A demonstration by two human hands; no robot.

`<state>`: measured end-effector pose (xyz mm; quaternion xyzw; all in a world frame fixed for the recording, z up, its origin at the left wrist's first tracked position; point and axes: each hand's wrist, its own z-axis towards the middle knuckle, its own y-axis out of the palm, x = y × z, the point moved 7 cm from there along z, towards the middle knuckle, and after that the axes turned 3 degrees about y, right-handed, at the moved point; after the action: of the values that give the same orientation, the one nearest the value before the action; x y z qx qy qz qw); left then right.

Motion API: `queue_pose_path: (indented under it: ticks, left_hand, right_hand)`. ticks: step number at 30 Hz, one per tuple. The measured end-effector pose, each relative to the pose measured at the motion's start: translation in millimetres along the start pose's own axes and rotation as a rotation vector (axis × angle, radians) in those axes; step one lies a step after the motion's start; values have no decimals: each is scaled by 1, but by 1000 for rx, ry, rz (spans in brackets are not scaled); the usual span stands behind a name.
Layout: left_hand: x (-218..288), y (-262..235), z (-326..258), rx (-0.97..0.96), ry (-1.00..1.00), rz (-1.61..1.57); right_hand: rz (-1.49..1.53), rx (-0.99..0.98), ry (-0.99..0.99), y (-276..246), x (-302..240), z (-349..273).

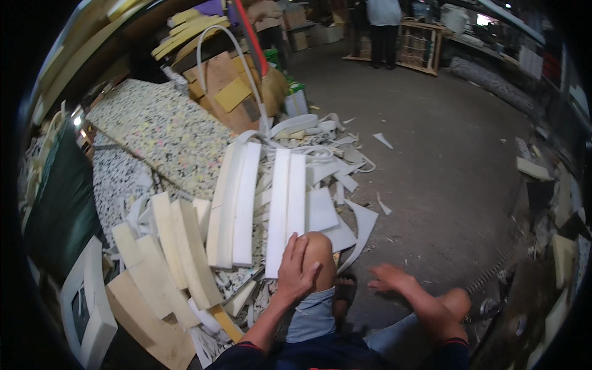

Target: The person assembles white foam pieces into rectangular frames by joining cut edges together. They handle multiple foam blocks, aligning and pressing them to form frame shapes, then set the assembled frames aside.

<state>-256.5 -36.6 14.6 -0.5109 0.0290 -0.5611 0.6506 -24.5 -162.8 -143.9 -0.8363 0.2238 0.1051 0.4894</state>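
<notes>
Dark gray floor (444,154) fills the right middle of the frame. Near the center, long white foam strips (297,197) lie just beside the left hand (298,271), which rests on a knee (320,248), fingers out, holding nothing. Lower, to the right, the right hand (390,277) hangs loosely open and empty.

Nearest left hand (299,265): two white foam strips (287,206), long, straight, side by side, centre of frame, running lengthwise up the picture atop scrap; lower ends close to the fingers. Just left, another white strip (247,203) lies alongside a cream foam strip (222,209), similar slant. Nearest right hand (392,279), not touching: white offcut (364,225), broad above, tapering to a curved tail, right of centre.
</notes>
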Motion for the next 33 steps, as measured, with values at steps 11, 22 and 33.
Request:
queue_pose_path:
  ticks: [11, 22, 33]
  left_hand:
    - [-31, -13, -13, 376, -195, -333]
    - [-53, -14, -28, 499, -295, -304]
    - [-57, -11, -27, 517, -275, -307]
  right_hand:
    - [3, 56, 20, -9, -4, -6]
    - [-6, 6, 26, -18, -17, -15]
    - [-13, 26, 19, -14, -13, -12]
